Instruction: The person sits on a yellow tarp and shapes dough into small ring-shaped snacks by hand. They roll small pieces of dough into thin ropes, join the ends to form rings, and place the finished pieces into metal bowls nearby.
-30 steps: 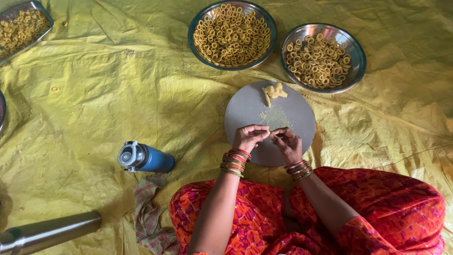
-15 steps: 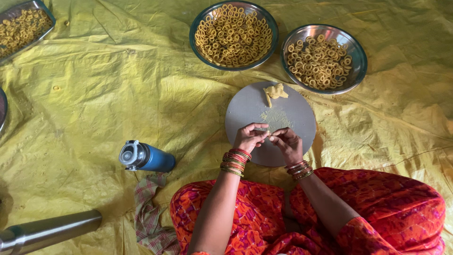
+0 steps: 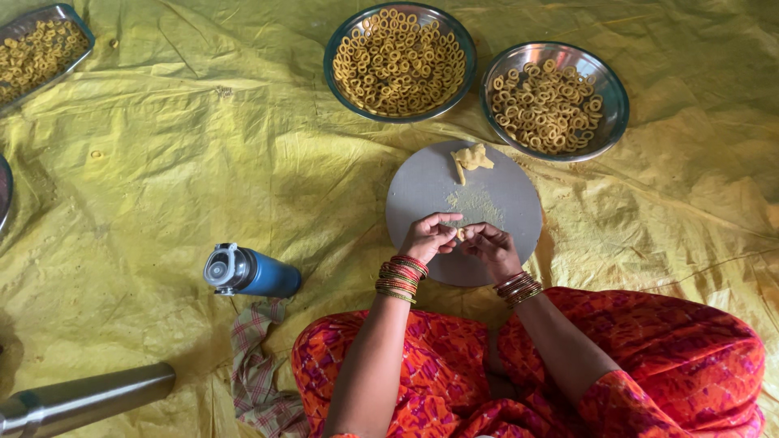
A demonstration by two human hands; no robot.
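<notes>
The sheet (image 3: 162, 162) on the floor is yellow. The round board (image 3: 422, 195) is grey, with a pale yellow lump of dough (image 3: 471, 157) on it. Both steel bowls (image 3: 610, 89) hold golden-yellow rings (image 3: 399, 62). The bottle (image 3: 264, 274) is blue. The dress (image 3: 673, 357) is orange with pink-red patterning; the bangles (image 3: 401, 277) are red, orange and green. The cloth (image 3: 256, 365) is checked.

Person in orange-and-pink patterned clothing at six o'clock; stacked red, green and gold bangles circle both wrists, forearms bare.
</notes>
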